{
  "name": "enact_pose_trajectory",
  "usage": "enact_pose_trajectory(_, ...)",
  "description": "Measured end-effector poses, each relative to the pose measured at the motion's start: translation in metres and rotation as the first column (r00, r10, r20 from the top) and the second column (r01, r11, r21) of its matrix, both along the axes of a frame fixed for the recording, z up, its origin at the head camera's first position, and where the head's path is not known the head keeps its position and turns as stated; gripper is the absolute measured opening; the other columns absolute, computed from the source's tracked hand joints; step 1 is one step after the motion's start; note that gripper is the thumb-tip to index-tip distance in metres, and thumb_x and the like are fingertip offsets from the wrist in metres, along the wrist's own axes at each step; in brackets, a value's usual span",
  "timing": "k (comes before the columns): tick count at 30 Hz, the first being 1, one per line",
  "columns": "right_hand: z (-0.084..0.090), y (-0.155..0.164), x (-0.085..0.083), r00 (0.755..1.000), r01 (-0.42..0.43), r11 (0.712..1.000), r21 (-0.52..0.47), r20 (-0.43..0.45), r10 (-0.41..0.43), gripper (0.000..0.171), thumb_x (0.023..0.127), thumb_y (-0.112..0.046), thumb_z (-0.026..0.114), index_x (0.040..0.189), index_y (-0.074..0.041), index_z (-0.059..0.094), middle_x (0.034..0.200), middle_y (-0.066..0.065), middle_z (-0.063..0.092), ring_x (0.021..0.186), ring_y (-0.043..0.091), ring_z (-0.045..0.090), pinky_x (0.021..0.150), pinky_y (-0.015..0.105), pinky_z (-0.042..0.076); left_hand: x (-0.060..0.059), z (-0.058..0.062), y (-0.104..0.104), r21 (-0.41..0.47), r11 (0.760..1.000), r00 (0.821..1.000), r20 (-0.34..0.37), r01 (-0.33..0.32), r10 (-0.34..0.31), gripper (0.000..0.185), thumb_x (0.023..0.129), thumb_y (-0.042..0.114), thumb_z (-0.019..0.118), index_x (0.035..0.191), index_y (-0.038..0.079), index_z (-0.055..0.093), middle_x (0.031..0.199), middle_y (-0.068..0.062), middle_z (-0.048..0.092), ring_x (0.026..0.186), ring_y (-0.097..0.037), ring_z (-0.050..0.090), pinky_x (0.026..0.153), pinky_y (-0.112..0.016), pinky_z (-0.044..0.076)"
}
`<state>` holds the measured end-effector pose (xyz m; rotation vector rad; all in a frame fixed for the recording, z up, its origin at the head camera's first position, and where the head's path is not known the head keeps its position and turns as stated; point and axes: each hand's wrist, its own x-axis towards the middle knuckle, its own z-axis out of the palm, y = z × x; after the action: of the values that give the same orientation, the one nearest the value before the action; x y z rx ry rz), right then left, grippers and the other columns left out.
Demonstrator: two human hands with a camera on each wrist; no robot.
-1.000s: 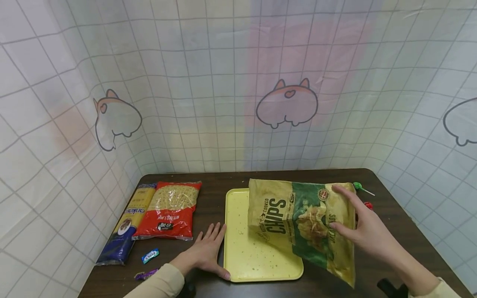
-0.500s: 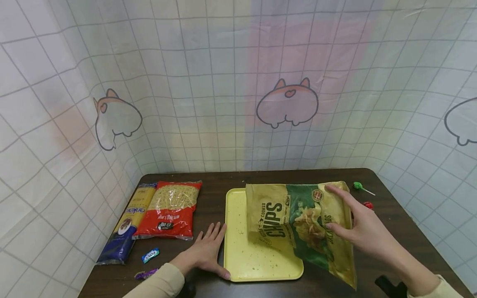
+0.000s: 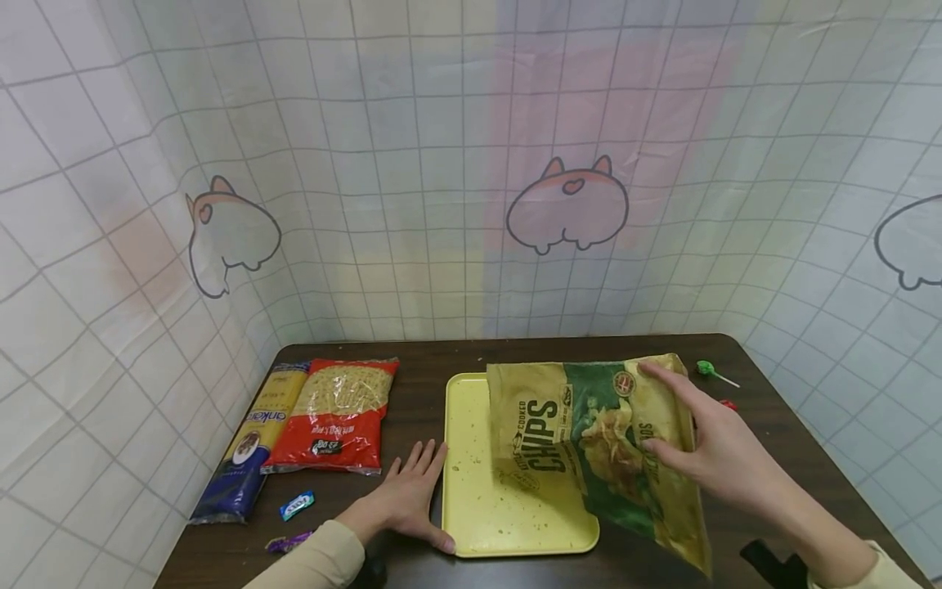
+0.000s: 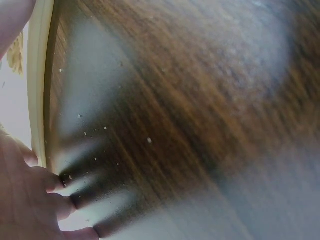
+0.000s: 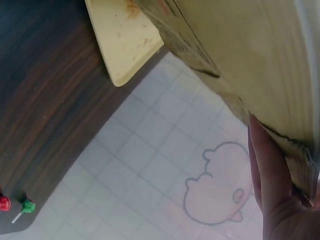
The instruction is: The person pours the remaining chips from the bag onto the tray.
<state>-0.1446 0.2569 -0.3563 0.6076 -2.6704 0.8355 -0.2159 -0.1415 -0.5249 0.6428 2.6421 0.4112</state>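
My right hand (image 3: 706, 433) grips a gold and green bag of chips (image 3: 540, 429) at its right end, thumb on the printed front. The bag lies tilted over a yellow tray (image 3: 500, 528), its left end above the tray's middle. Crumbs dot the tray, and brownish pieces (image 5: 132, 9) show below the bag's end in the right wrist view. My left hand (image 3: 405, 499) lies spread at the tray's left side, fingertips and thumb right at the rim. In the left wrist view its fingertips (image 4: 62, 206) stand on the dark table beside the tray wall.
At the left lie a blue and yellow pasta pack (image 3: 246, 450) and a red bag of pasta (image 3: 331, 421). Two small wrapped candies, one blue (image 3: 298, 505) and one purple (image 3: 289, 542), lie nearer. A green lollipop (image 3: 706, 368) and a red one (image 3: 728, 404) are at the back right.
The right hand and the chip bag have shifted slightly left, while the bag's near corner has swung a little right and toward me. The left hand and tray stay put.
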Motion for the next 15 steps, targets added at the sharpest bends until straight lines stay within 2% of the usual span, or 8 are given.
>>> enact_pose_trajectory(3,0.0005,-0.0007,-0.0011,0.999,0.006,1.000,0.006,-0.032,-0.006,0.094,0.080,-0.003,0.085,0.159,-0.018,0.036,0.150,0.022,0.052,0.045,-0.010,0.016,0.046,0.022,0.033,-0.0005,-0.0009,-0.0002,0.001,1.000,1.000,0.000,0.001,-0.001,0.143,0.061,0.073,0.086,0.164,0.006,0.013,0.170,-0.024,0.014,0.157,-0.046,0.013,0.118,-0.072,0.020)
enact_pose_trajectory(8,0.0029,-0.0018,-0.0039,0.999,0.027,1.000,0.015,-0.036,-0.027,0.095,0.079,-0.002,0.085,0.159,-0.018,0.036,0.152,0.022,0.051,0.046,-0.007,0.015,0.048,0.023,0.031,-0.0003,-0.0005,-0.0003,0.005,1.000,1.000,0.000,0.001,-0.001,0.143,0.061,0.073,0.086,0.164,0.005,0.013,0.170,-0.024,0.014,0.157,-0.046,0.013,0.118,-0.072,0.020)
enact_pose_trajectory(12,0.0052,-0.0033,-0.0065,0.998,0.053,0.998,0.025,-0.040,-0.052,0.095,0.080,-0.003,0.085,0.160,-0.018,0.036,0.152,0.023,0.050,0.047,-0.005,0.019,0.053,0.024,0.032,0.0001,0.0002,-0.0002,0.007,1.000,1.000,0.002,0.001,-0.001,0.143,0.061,0.072,0.086,0.164,0.005,0.013,0.170,-0.024,0.014,0.157,-0.046,0.013,0.118,-0.073,0.020)
enact_pose_trajectory(15,0.0065,-0.0051,-0.0087,0.996,0.075,0.996,0.042,-0.058,-0.073,0.095,0.080,-0.004,0.085,0.160,-0.017,0.036,0.151,0.022,0.051,0.050,-0.003,0.028,0.060,0.026,0.037,0.0003,0.0002,-0.0002,0.006,1.000,1.000,0.001,-0.001,0.000,0.143,0.061,0.072,0.086,0.164,0.005,0.014,0.170,-0.024,0.014,0.157,-0.046,0.013,0.118,-0.073,0.019)
